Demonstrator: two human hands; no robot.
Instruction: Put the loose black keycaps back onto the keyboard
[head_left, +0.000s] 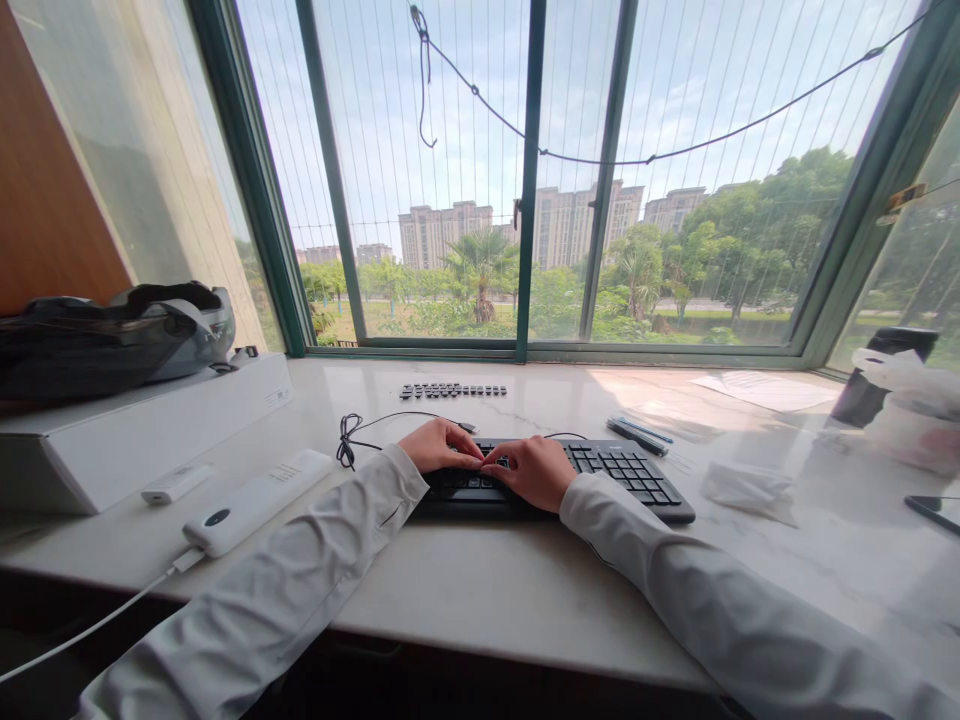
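A black keyboard [637, 478] lies on the marble-patterned sill, its number pad showing at the right. My left hand [439, 447] comes down over its left-middle part, fingers pinched together. From the other side my right hand [538, 472] meets it, thumb and fingertips also drawn together. The fingertips of both hands touch or nearly touch just above the keys; whatever they hold is too small or hidden. Part of the key area lies under my hands. Behind the keyboard, loose black keycaps [454, 391] are set out in rows.
A thin black cable [349, 440] is bundled behind my left hand. Pens [637, 437] and a clear plastic bag [746, 487] lie to the right. At the left are a white power strip [255, 500] and a white box [142, 430]. The window frame [420, 350] bounds the back.
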